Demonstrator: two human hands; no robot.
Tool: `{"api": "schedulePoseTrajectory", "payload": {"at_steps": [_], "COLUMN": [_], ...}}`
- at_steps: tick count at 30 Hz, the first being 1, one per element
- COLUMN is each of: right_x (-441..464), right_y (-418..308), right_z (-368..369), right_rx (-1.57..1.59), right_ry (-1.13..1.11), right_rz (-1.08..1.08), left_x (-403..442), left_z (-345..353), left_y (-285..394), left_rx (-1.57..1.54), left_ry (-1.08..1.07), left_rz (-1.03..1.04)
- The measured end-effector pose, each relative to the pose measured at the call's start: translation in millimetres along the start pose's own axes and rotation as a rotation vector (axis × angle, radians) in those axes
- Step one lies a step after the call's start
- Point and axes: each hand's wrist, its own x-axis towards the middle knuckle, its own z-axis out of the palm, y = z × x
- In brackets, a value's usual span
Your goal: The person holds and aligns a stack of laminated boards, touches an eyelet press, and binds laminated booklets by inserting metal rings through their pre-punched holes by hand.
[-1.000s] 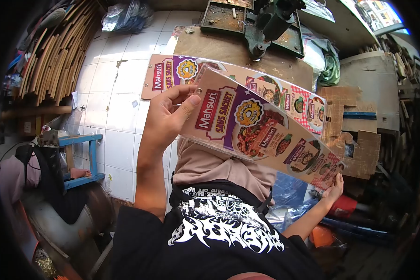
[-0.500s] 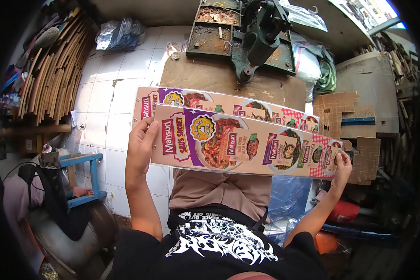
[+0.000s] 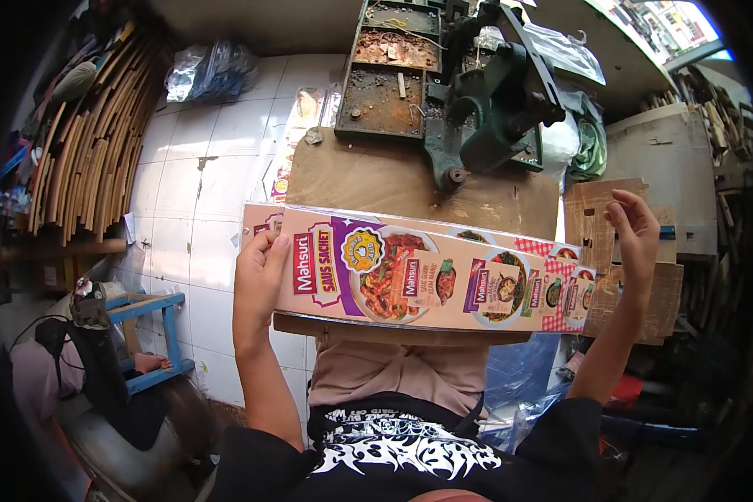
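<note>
Left hand [image 3: 261, 272]: your thumb presses on the face of the upper printed strip [image 3: 443, 289] at its left end, fingers hooked round the edge behind. Clamped on it, then, though the fingertips themselves are hidden.

Right hand [image 3: 633, 224]: raised just beyond the strip's right end, fingers loosely curled and apart from it. Nothing visible in your grasp.

The upper strip lies across in front of you, above your lap, printed face up. A second strip [image 3: 552, 248] shows from under it, along the far edge and at the left end; the two are not flush. Both lie over the brown board [image 3: 335, 182], whose near edge shows below them. Whether the upper strip rests flat along its whole length, you can't tell from here.

Step in hand, as I judge it: setting one strip over the other, left end held, right end let free. The next move would call for a steady left thumb and care with the offset between the edges.

Farther out: the green metal press [image 3: 498, 105] stands at the board's far side, well apart from your left hand, with a compartmented tray [image 3: 385, 105] beside it. Cut cardboard [image 3: 632, 314] lies past the strips' right end.
</note>
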Motion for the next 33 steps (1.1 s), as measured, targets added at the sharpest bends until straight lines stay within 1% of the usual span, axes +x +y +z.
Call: {"api": "schedulePoseTrajectory", "payload": {"at_steps": [2, 6, 7, 9, 10, 12, 13, 14, 16, 19, 21, 23, 24, 26, 27, 28, 30, 32, 33], "right_x": [14, 36, 45, 62, 74, 103, 123, 142, 168, 187, 192, 188, 184, 173, 168, 168, 170, 166, 162], "right_y": [-17, -37, -35, -27, -23, -12, -2, 8, 8, 3, 3, -6, -13, -27, -37, -43, -51, -68, -80], "right_z": [13, 34, 36, 35, 31, 23, 17, 11, 3, 5, 13, 26, 33, 40, 42, 44, 44, 47, 47], "right_rx": [0.021, -0.038, -0.041, -0.14, -0.137, -0.276, -0.292, -0.308, -0.318, -0.326, -0.309, -0.413, -0.406, -0.502, -0.507, -0.508, -0.474, -0.456, -0.396], "right_ry": [-0.102, -0.188, -0.167, -0.225, -0.214, -0.181, -0.164, -0.153, -0.183, -0.244, -0.276, -0.282, -0.302, -0.227, -0.227, -0.235, -0.194, -0.176, -0.127], "right_rz": [-0.073, -0.136, -0.14, -0.162, -0.166, -0.186, -0.194, -0.195, -0.08, -0.096, -0.123, -0.227, -0.247, -0.402, -0.367, -0.377, -0.513, -0.532, -0.496], "left_x": [1, 1, 1, 2, 4, 4, 4, 2, 0, 3, 3, 4, 3, 2, 2, 2, 2, 3, 3], "left_z": [1, 0, 0, -3, -5, -5, -4, -3, 1, -1, -2, -1, -1, 2, 1, 0, 1, 1, 0], "left_y": [0, -4, -4, -8, -10, -8, -6, -4, -3, -4, -3, -6, -6, -1, -1, -2, -4, -5, -5], "left_rx": [-0.011, -0.045, -0.056, -0.055, -0.059, -0.043, -0.057, -0.068, -0.056, -0.03, -0.016, -0.02, -0.025, -0.044, -0.018, 0.006, -0.014, -0.018, -0.042], "left_ry": [-0.016, -0.012, -0.017, -0.033, -0.035, -0.053, -0.046, -0.038, -0.014, -0.004, -0.019, -0.003, -0.001, 0.016, 0.008, -0.002, 0.016, -0.004, -0.021], "left_rz": [0.004, 0.024, 0.02, 0.026, 0.023, 0.022, 0.013, -0.005, -0.022, -0.015, -0.018, -0.013, -0.008, -0.015, -0.011, -0.007, -0.007, 0.012, 0.023]}}
